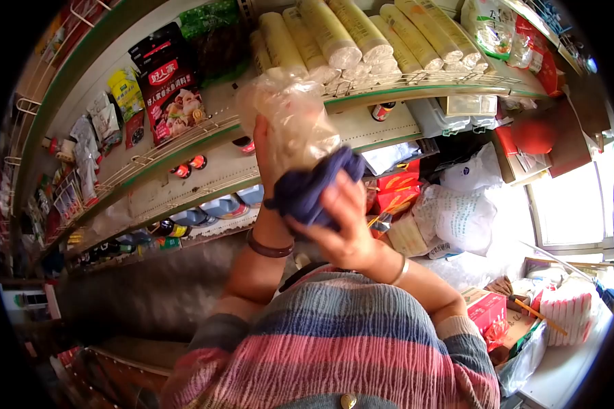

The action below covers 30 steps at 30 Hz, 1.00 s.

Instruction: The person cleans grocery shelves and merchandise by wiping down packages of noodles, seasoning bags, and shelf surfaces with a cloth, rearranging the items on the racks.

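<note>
My left hand (pixel 264 160) grips a clear, crinkled plastic bag (pixel 297 119) with pale contents that I cannot make out. It holds the bag up before the shelves, its fingers along the left side and partly hidden. A dark blue cloth (pixel 310 194) is bunched in my right hand (pixel 348 228) against the bag's lower end. Motion blurs the right fingers, which curl over the cloth. Behind the bag, pale yellow wrapped rolls (pixel 331 34) lie stacked on the upper shelf.
A black and red seasoning packet (pixel 174 95) stands on the upper shelf (pixel 215 126), behind a wire rail. Dark bottles (pixel 177 228) are on the lower shelf. White plastic bags (pixel 457 215) pile up at right. Near a red box (pixel 486 310) lies an orange-handled brush (pixel 535 315).
</note>
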### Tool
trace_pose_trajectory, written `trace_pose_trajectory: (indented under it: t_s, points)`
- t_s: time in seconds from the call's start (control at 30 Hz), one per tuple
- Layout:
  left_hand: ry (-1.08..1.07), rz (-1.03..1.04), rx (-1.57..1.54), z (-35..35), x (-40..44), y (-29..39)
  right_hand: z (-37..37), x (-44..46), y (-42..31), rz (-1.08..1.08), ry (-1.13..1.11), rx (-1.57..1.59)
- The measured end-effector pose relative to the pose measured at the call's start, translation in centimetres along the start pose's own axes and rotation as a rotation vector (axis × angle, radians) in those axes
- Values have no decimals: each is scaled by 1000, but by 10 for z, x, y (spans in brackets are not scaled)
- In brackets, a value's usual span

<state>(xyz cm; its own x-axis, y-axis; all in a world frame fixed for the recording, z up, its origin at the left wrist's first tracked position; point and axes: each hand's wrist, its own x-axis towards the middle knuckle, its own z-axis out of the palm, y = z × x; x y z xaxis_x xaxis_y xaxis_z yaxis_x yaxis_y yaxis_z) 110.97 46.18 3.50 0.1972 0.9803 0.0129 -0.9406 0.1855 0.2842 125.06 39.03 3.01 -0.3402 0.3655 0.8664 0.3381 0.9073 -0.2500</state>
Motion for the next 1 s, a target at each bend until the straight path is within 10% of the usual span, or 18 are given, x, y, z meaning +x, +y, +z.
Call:
trace_pose_trajectory:
  t_s: [0.1,0.23,0.37,0.43,0.5,0.67,0.77,0.87,1.0]
  points:
    - [-79,33,-59,1,-4,0,12,-22,14,-103,116,140]
    - [114,559,715,11,-17,-11,-26,-13,26,-108,-47,144]
    - [-120,150,-171,-13,-2,13,-44,-10,41,352,-20,-110]
    - [60,444,546,-2,-1,13,-56,0,41,538,63,-75]
    - [35,220,20,8,-6,15,-59,14,26,462,128,-58]
    - [-22,134,91,21,-8,12,-40,35,-8,38,-249,-116]
    - [-33,330,21,3,3,25,-42,8,1,144,-400,56]
    - [49,411,177,14,3,38,-58,11,15,415,-284,161]
    - [86,391,138,25,-2,28,-57,55,0,226,22,41]
